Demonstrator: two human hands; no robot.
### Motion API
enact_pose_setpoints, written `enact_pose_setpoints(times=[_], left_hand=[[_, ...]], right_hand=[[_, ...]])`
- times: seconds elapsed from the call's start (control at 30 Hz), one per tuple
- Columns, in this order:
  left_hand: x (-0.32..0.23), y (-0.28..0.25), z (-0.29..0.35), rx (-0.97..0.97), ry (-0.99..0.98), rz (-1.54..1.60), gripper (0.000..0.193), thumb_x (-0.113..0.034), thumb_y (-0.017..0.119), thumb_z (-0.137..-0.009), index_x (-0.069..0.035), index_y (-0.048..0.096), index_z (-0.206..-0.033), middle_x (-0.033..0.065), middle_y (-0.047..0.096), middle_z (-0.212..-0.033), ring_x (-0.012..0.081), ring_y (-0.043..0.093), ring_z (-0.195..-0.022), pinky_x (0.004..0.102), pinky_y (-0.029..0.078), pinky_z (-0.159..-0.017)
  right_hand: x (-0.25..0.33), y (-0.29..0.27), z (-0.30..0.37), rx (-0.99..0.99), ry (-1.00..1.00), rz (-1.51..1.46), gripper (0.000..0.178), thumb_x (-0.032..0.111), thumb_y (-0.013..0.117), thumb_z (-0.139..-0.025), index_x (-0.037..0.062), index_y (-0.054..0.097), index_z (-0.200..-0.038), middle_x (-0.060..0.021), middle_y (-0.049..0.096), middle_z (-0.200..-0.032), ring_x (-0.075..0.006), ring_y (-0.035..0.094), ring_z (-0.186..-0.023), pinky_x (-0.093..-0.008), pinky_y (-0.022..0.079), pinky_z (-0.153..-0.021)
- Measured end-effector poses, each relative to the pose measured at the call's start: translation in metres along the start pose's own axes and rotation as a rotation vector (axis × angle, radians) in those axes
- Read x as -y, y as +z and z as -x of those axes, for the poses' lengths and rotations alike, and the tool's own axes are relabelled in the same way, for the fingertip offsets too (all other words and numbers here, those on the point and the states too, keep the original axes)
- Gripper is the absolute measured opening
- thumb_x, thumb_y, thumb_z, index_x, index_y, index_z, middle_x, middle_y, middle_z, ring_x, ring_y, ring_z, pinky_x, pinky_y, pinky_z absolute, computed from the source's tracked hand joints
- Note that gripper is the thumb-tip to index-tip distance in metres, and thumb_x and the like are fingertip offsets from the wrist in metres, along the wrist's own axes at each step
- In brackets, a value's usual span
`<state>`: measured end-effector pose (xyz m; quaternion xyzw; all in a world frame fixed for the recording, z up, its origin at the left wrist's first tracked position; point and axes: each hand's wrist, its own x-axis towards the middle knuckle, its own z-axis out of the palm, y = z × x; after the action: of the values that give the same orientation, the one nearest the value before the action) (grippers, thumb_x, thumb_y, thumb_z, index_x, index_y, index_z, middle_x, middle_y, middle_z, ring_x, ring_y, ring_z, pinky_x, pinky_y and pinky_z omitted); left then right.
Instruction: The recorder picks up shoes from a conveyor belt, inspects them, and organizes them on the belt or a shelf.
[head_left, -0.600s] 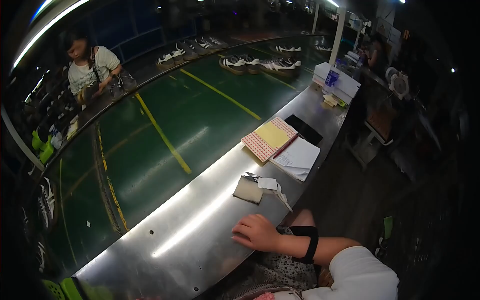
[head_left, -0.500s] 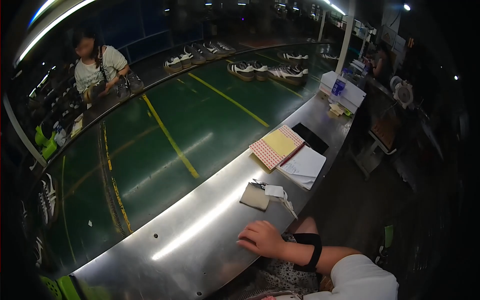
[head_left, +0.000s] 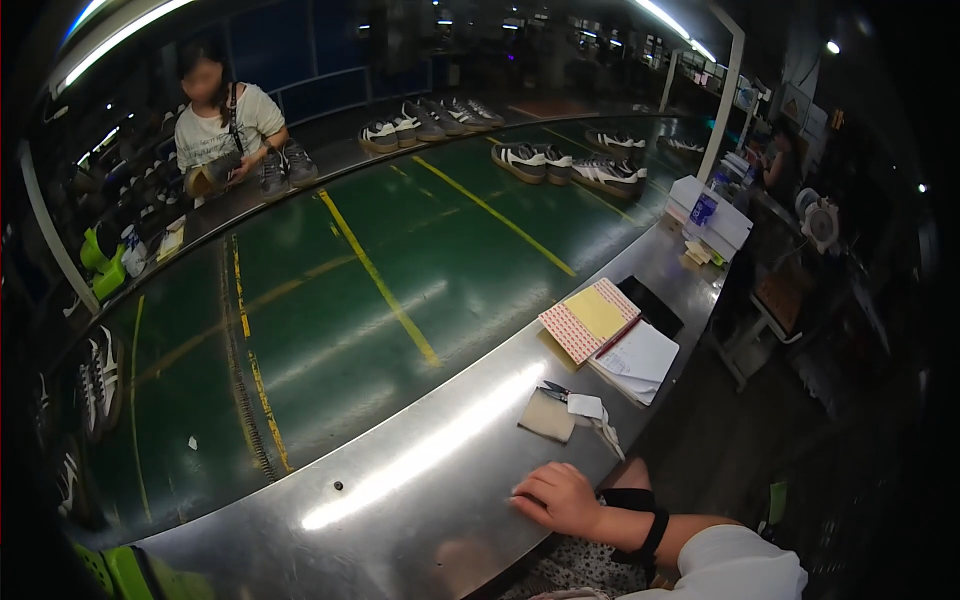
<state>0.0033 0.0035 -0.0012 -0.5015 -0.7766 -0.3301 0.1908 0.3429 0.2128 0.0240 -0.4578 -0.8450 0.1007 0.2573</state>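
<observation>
My right hand (head_left: 562,499) rests palm down on the near part of the metal table (head_left: 400,520), its fingers loosely bent and slightly apart, with nothing seen in them. A black band circles that wrist. Just beyond the fingers lies a beige cloth-like pad (head_left: 547,414). Dark-handled snips (head_left: 553,389) and a white tag with a strip (head_left: 586,406) overlap it. Farther off are a red-and-white patterned notebook (head_left: 566,334) with a yellow paper on it, a dark red pen (head_left: 617,338) and a stack of white sheets (head_left: 640,362). My left hand is out of view.
A green conveyor belt (head_left: 330,300) with yellow lines runs beyond the table. White-and-grey sneakers (head_left: 520,163) stand on it, with more shoes (head_left: 425,123) along the far ledge. Across the belt a person (head_left: 230,130) holds a shoe. A white box (head_left: 722,225) stands at the table's far end.
The view has turned a little, so the scene sits farther right in the picture. My right hand stays resting on the table near the pad.
</observation>
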Motion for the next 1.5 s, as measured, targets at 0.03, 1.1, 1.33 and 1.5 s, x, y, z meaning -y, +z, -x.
enact_pose_setpoints(times=[0.03, 1.1, 1.33, 1.5], left_hand=[[0.001, 0.0, 0.0, -0.002, 0.009, -0.001, 0.02, -0.017, 0.054, -0.084, 0.001, 0.059, -0.079, 0.0167, 0.058, -0.084, 0.0341, 0.053, -0.08, 0.0445, 0.043, -0.075], [0.026, -0.005, 0.007, -0.081, -0.339, 0.164, 0.01, -0.016, 0.062, -0.079, -0.008, 0.059, -0.074, 0.0039, 0.059, -0.077, 0.0232, 0.058, -0.073, 0.0332, 0.046, -0.063], [0.023, -0.003, 0.007, -0.101, -0.322, 0.047, 0.018, -0.021, 0.07, -0.073, -0.01, 0.057, -0.066, 0.0022, 0.058, -0.07, 0.0215, 0.056, -0.065, 0.0316, 0.043, -0.055], [0.023, -0.003, 0.005, -0.147, -0.281, 0.024, 0.02, -0.021, 0.072, -0.07, -0.01, 0.056, -0.065, 0.0019, 0.057, -0.068, 0.0203, 0.056, -0.063, 0.0303, 0.042, -0.053]], right_hand=[[0.001, 0.0, 0.0, 0.002, -0.006, 0.0, 0.013, 0.026, 0.066, -0.077, 0.0136, 0.061, -0.076, 0.0001, 0.055, -0.075, -0.0199, 0.055, -0.073, -0.0313, 0.042, -0.064], [0.026, -0.004, 0.002, 0.083, -0.048, 0.148, 0.029, 0.025, 0.057, -0.086, -0.0032, 0.063, -0.091, -0.0209, 0.061, -0.087, -0.0361, 0.057, -0.081, -0.0422, 0.045, -0.075], [0.025, -0.004, 0.004, 0.078, -0.035, 0.143, 0.031, 0.027, 0.057, -0.086, -0.0032, 0.063, -0.09, -0.0203, 0.062, -0.086, -0.0359, 0.056, -0.08, -0.042, 0.045, -0.074], [0.025, -0.004, 0.003, 0.064, -0.051, 0.147, 0.029, 0.026, 0.058, -0.086, -0.003, 0.063, -0.088, -0.0197, 0.061, -0.084, -0.0357, 0.056, -0.078, -0.0422, 0.045, -0.073]])
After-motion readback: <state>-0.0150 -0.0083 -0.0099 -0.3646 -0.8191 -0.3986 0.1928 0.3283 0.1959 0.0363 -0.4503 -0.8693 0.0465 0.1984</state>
